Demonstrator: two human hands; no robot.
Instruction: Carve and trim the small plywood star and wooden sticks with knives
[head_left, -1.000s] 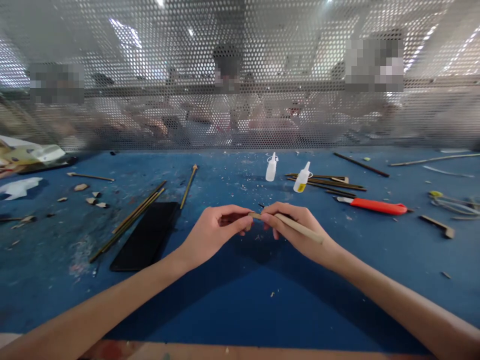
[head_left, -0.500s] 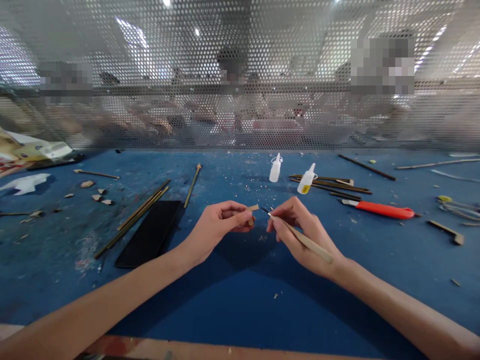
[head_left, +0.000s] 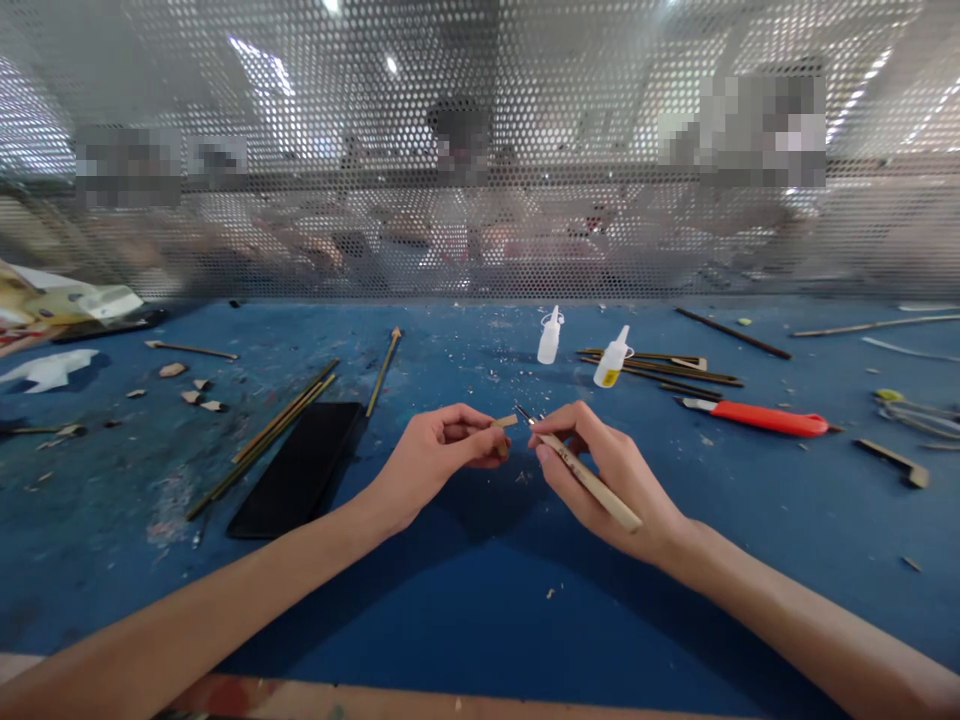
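Near the middle of the view, my left hand [head_left: 442, 450] pinches a small wooden piece [head_left: 505, 422], whose light end sticks out past the fingertips. Facing it, my right hand [head_left: 607, 465] holds a pale wooden-handled tool [head_left: 596, 487] like a pen, its thin dark tip pointing up and left. The tip is close to the wooden piece; a small gap shows between them. Both hands are above the blue table [head_left: 420, 620].
A black phone [head_left: 296, 470] and thin sticks [head_left: 262, 440] lie left. Two white bottles [head_left: 549, 338] [head_left: 613, 360] stand beyond the hands, by more sticks [head_left: 675, 372]. A red-handled knife [head_left: 772, 417] is on the right. A perforated metal screen [head_left: 480, 240] borders the back.
The tool in my right hand has turned, with its handle end lower and further left. Its tip has moved slightly left and up. My left hand is nearly still.
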